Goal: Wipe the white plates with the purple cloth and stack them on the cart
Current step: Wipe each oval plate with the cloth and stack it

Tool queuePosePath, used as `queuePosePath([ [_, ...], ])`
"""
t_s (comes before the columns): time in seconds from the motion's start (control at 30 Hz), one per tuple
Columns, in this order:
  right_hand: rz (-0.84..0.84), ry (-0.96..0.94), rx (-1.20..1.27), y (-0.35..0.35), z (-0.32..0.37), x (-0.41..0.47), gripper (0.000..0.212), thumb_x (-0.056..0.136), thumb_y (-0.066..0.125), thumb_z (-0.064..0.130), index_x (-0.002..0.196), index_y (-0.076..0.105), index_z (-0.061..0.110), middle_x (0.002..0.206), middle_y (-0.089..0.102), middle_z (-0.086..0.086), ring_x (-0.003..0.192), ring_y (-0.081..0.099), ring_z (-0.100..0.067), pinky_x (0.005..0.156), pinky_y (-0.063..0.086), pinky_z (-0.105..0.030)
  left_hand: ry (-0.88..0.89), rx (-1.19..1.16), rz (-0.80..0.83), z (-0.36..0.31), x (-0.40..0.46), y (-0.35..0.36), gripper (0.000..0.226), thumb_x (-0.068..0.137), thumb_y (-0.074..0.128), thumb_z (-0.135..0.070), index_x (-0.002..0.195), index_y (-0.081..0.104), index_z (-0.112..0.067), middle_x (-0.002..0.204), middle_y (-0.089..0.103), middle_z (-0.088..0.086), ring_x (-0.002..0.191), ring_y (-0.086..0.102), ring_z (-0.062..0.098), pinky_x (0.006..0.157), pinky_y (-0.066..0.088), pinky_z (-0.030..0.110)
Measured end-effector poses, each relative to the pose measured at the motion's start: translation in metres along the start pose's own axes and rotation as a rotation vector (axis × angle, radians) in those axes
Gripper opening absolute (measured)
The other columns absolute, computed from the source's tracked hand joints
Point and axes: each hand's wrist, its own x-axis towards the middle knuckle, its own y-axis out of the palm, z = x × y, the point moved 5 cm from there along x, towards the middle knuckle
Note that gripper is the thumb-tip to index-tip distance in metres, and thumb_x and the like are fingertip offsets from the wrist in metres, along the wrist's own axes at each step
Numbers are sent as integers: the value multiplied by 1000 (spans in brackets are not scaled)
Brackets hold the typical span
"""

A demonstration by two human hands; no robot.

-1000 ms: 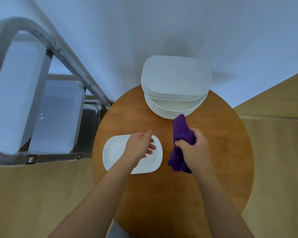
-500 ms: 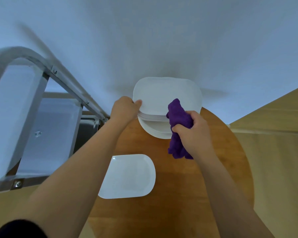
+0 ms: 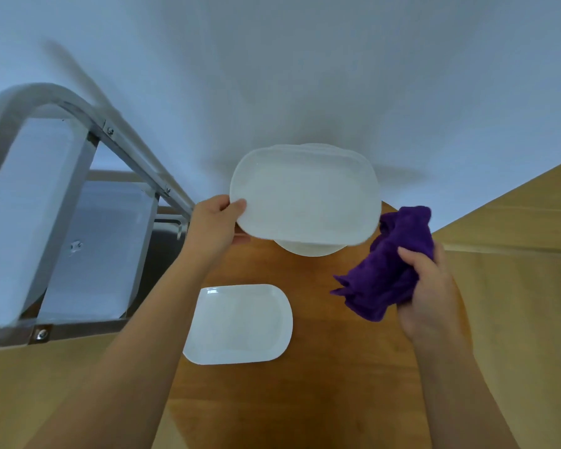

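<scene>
My left hand (image 3: 216,226) grips the left edge of a white rounded-rectangle plate (image 3: 305,197), held lifted above the stack of white plates (image 3: 310,249) at the far side of the round wooden table (image 3: 305,400). Only the stack's near rim shows beneath the lifted plate. My right hand (image 3: 431,293) is closed on the bunched purple cloth (image 3: 386,273), which hangs to the right of the stack, apart from the plate. Another white plate (image 3: 240,324) lies flat on the table, nearer me on the left. The metal cart (image 3: 78,228) stands to the left.
The cart has a steel tube frame (image 3: 136,157) and pale shelves at two levels, close to the table's left edge. A white wall rises behind the table. Light wooden floor (image 3: 515,286) surrounds the table on the right and near left.
My left hand left the near plate, reached the stack and has lifted its top plate. My right hand with the cloth has moved to the right of the stack. The view tilted upward.
</scene>
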Motion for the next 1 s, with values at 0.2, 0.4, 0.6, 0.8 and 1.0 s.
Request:
queuePosePath([
  [0.2, 128, 162, 144, -12, -13, -25, 62, 73, 63, 17, 134, 49, 15, 123, 64, -6, 108, 64, -24, 84, 56, -39, 10, -24, 95, 19, -50, -5, 18, 97, 49, -25, 89, 62, -35, 81, 71, -16, 78, 70, 11, 58, 55, 20],
  [0.4, -94, 159, -16, -7, -54, -64, 59, 57, 69, 7, 113, 59, 21, 94, 73, 1, 83, 69, -20, 74, 56, -40, -223, -532, 4, 44, -86, 4, 12, 96, 47, -38, 100, 58, -41, 90, 72, -18, 91, 68, 14, 62, 58, 27],
  [0.6, -263, 102, -253, -11, -69, -106, 41, 72, 75, 22, 106, 54, 35, 96, 67, 4, 85, 66, -17, 66, 56, -34, -390, -855, -135, 65, -99, 2, 37, 92, 35, -60, 100, 63, -37, 87, 75, -6, 78, 72, 16, 57, 57, 35],
  [0.8, 83, -614, -917, 32, -22, -122, 56, 73, 65, 49, 123, 41, 45, 121, 54, 15, 105, 55, -6, 78, 52, -20, -435, -644, -23, 70, -100, -3, 41, 86, 36, -69, 85, 64, -39, 72, 74, -9, 76, 70, 21, 51, 56, 32],
  [1.0, 338, -788, -1534, 105, -74, -106, 63, 86, 51, 44, 137, 28, 16, 142, 46, -14, 132, 43, -30, 110, 19, -50, -417, -431, 163, 65, -103, 11, 47, 81, 34, -71, 87, 61, -34, 96, 68, -3, 95, 61, 18, 82, 52, 35],
])
